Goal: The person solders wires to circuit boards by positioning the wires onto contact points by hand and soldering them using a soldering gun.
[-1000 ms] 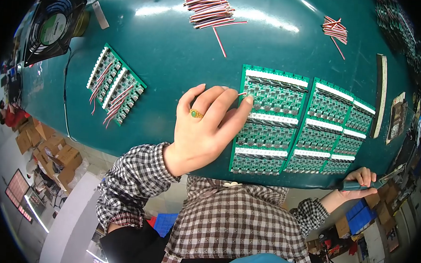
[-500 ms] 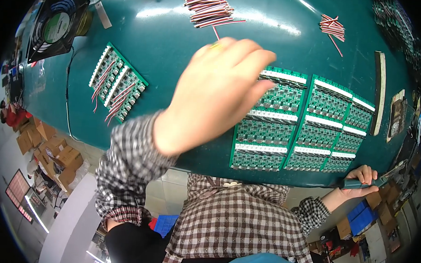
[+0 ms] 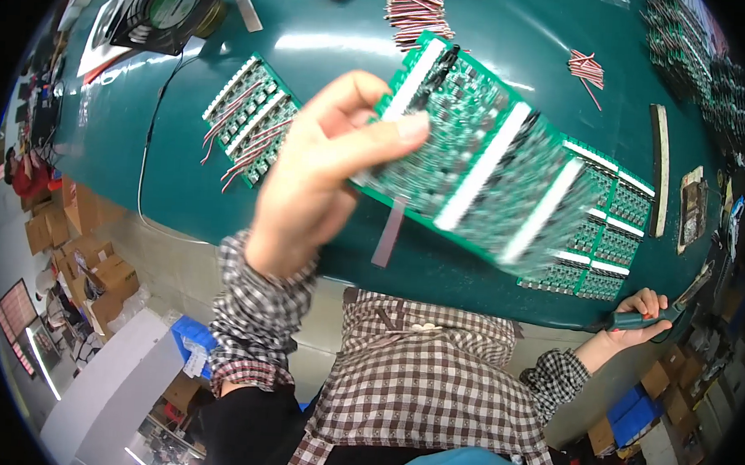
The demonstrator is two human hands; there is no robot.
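Above the near edge of the glossy teal table (image 3: 222, 199), my left hand (image 3: 325, 171) pinches a flat green circuit-board panel with white connector strips (image 3: 477, 166) by its left end, thumb over the top, lifting it tilted and blurred. I judge so thin a grip on one end risks flexing the rigid sheet or letting it slip onto the matching green panel (image 3: 608, 236) lying on the table beneath. My right hand (image 3: 642, 310) is curled closed around a dark-green tool handle (image 3: 637, 320) at the near right edge. Another wired panel (image 3: 248, 116) lies far left.
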